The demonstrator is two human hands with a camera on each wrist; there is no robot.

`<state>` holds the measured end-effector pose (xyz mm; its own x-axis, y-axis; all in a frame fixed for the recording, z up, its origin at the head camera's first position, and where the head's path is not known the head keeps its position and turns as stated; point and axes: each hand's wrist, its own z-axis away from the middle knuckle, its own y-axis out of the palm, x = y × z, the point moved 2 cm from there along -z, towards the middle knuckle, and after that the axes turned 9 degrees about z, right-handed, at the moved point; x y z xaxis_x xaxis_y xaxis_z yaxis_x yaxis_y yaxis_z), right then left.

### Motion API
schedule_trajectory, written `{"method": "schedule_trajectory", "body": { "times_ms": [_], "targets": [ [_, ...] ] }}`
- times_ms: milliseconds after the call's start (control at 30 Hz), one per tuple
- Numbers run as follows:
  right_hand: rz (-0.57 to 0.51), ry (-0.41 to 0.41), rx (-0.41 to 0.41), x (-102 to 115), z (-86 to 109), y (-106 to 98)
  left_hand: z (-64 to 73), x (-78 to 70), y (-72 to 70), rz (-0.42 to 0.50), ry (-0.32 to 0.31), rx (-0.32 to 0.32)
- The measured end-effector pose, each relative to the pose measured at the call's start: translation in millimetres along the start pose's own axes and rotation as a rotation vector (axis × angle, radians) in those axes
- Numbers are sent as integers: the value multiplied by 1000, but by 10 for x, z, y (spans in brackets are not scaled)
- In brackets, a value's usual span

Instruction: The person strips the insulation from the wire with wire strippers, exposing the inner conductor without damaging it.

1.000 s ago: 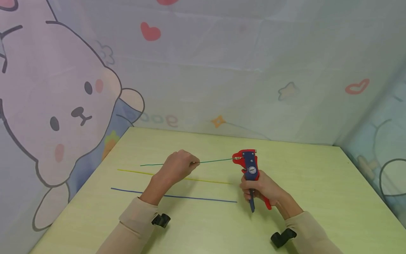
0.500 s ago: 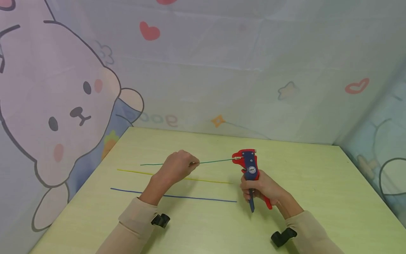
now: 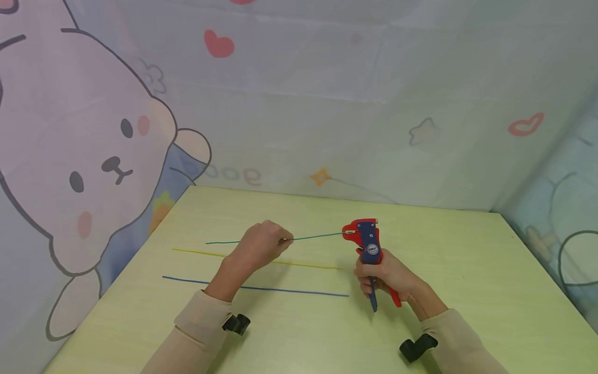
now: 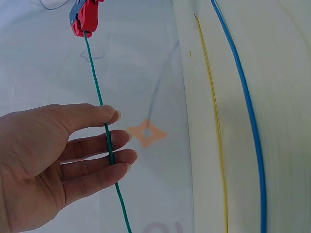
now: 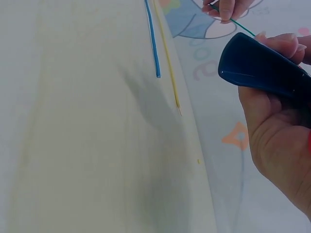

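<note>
We see a flat, pale yellow-green tabletop [image 3: 458,249] carrying a long, thin yellow wire [image 4: 217,116] with a fine bare tip and, nearer us, a long, slim blue wire [image 4: 252,116], roughly parallel. A tiny yellow scrap [image 4: 190,54] lies near the far edge.

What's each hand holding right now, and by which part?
Left hand: the green wire, pinched partway along its length. Right hand: the red-and-blue wire stripper, by its handles.
</note>
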<state>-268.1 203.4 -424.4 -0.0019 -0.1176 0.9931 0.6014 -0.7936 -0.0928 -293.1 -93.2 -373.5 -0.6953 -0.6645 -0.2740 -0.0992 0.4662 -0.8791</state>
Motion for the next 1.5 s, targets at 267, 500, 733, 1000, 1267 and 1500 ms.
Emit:
{"method": "schedule_trajectory", "body": {
  "times_ms": [267, 500, 733, 1000, 1267, 1500],
  "targets": [
    [-3, 1, -19, 24, 15, 16, -15, 4, 6, 2, -10, -11],
    [-21, 18, -48, 29, 19, 2, -12, 1, 10, 18, -23, 0],
    [11, 24, -76, 37, 18, -40, -14, -3, -4, 42, -33, -4],
    [37, 21, -92, 47, 62, -139, 10, 49, -52, 0, -86, 12],
    [21, 43, -91, 37, 74, -196, 2, 45, 29, -21, -119, 69],
    [56, 92, -104, 7, 76, -220, 4, 47, 94, -12, -201, 132]
  ]
}}
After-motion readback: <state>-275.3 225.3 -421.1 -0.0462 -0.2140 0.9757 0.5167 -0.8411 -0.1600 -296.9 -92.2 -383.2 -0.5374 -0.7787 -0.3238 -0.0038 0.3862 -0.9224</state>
